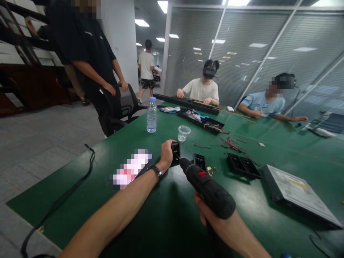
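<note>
1. Box, small and black, stands upright near the middle of the desk, its open side turned toward us; whether it rests on the top or is lifted, we cannot tell.
2. Our left hand is closed around its left edge, gripping it.
3. Our right hand is wrapped around the handle of a black drill, whose nose points at that open side; the trigger finger is hidden.
4. Step in hand, as we judge it: drill work on a screw inside the box. Whether it goes in or out, and whether the bit touches, we cannot make out.
5. Next, we think, the work calls for a firm left grip and a bit held straight.
6. Just right of the drill's nose lie a second box and loose brass pieces, easily knocked. A clear cup sits close behind, a phone beside our left forearm.
7. Farther out are a bottle, loose wires, paired black trays and a flat metal case; these seem out of our way.
</note>
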Motion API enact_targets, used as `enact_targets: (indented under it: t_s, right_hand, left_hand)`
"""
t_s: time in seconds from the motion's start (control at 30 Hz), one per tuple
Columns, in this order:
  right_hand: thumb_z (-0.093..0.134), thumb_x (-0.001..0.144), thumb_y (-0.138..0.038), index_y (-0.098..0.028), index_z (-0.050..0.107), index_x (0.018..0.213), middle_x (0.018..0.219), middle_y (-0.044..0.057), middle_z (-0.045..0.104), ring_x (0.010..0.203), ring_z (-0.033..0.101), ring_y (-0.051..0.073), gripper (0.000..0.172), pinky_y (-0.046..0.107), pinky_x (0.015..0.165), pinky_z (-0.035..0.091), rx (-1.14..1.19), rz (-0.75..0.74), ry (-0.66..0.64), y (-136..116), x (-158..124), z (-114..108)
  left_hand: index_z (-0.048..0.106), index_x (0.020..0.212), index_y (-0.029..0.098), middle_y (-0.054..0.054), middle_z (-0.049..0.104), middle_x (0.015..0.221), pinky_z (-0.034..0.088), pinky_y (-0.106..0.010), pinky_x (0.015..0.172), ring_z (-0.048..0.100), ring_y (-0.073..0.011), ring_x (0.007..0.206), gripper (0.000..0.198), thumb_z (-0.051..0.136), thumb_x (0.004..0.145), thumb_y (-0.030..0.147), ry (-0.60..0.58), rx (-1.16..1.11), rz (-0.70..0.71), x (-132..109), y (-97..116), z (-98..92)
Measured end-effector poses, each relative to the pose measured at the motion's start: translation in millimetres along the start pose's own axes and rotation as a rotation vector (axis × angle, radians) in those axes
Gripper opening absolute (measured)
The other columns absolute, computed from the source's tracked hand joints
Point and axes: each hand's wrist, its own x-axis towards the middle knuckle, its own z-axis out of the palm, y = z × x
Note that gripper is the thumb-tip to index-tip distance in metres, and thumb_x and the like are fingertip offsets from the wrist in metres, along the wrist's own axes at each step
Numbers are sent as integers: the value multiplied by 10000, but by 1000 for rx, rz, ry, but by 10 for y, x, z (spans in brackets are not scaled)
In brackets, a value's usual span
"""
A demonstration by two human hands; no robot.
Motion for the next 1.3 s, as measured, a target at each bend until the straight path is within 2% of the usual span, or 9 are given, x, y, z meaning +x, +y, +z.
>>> enact_targets:
  t_s: [0.13,0.33,0.43,0.57,0.63,0.83,0.93,1.1,1.3]
  right_hand:
    - [687,958,-444,-267,615,881,600,-52,574,574,605,179,206,308,574,568,-19,-6,-32,31,12,-19]
    - [681,979,-477,-253,629,907,591,-56,577,555,584,178,241,319,579,551,-24,-23,2,-19,-9,20]
    - [690,968,-491,-232,663,1037,587,-74,563,534,599,183,269,312,549,542,-12,-11,32,-36,-21,43]
    - [702,967,-476,-189,642,1331,599,-80,583,523,605,193,467,309,519,538,4,-16,38,27,-13,36]
    - [704,970,-462,-189,618,1381,604,-75,601,530,619,198,501,312,522,549,7,-33,20,77,-4,19]
    - [690,969,-410,-266,636,996,588,-61,571,548,622,186,156,310,559,570,-22,-55,1,113,12,-4]
    - [685,957,-402,-281,594,882,577,-55,566,547,598,176,169,306,565,569,-16,-86,-6,44,21,-2]
    - [698,935,-386,-277,605,878,568,-58,566,538,575,168,154,305,557,572,-1,-113,-15,-43,22,-11]
    - [703,958,-378,-274,611,924,596,-54,597,549,628,183,143,314,554,580,3,-74,11,55,-5,0]
  left_hand:
    - [763,773,206,-45,694,722,495,-297,603,639,-213,699,431,527,889,548,-1,6,58,28,-58,-8]
    - [758,738,215,-54,682,702,488,-310,616,629,-223,699,453,506,919,545,-5,14,82,31,-70,-6]
    - [763,751,215,-54,682,705,483,-312,608,617,-220,680,445,513,920,543,-6,2,80,31,-80,-3]
    - [767,761,210,-52,681,714,478,-305,598,613,-214,669,443,518,917,542,-4,-19,58,50,-114,-5]
    - [767,771,207,-49,680,718,480,-302,602,615,-211,672,435,519,914,535,-1,-24,51,61,-130,-8]
    - [760,774,202,-51,698,745,498,-306,640,639,-218,714,423,533,917,529,13,-9,37,70,-124,-13]
    - [759,769,205,-51,699,743,494,-301,635,640,-217,722,419,527,919,520,10,-1,56,61,-102,-12]
    - [745,755,204,-46,692,723,493,-296,632,646,-213,711,419,524,928,515,9,-5,47,44,-64,1]
    - [754,758,206,-47,697,723,498,-294,641,650,-216,723,398,534,932,488,7,21,62,43,-61,-2]
